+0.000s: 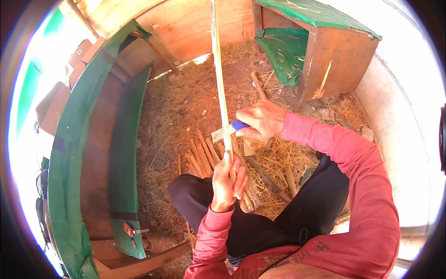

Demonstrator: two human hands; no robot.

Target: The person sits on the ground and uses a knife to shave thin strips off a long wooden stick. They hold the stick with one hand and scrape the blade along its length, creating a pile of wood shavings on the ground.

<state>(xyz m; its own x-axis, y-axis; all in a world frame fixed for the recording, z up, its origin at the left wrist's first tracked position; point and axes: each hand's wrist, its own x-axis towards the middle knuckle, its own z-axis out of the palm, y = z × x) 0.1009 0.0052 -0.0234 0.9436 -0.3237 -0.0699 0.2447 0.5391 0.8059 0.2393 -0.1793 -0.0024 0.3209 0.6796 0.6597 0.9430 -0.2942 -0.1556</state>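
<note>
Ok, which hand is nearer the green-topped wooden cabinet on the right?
Right. The right hand is below-left of the cabinet; the left hand is lower and farther left.

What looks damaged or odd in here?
The wooden cabinet at upper right has a pale, jagged streak down its brown side, possibly splintered or peeled. Nothing looks amiss with the long pale strip in the left hand.

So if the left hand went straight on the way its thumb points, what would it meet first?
Probably the knife: seen from above, its blade crosses the strip just ahead of the left hand's thumb, though depth is hard to judge here.
</note>
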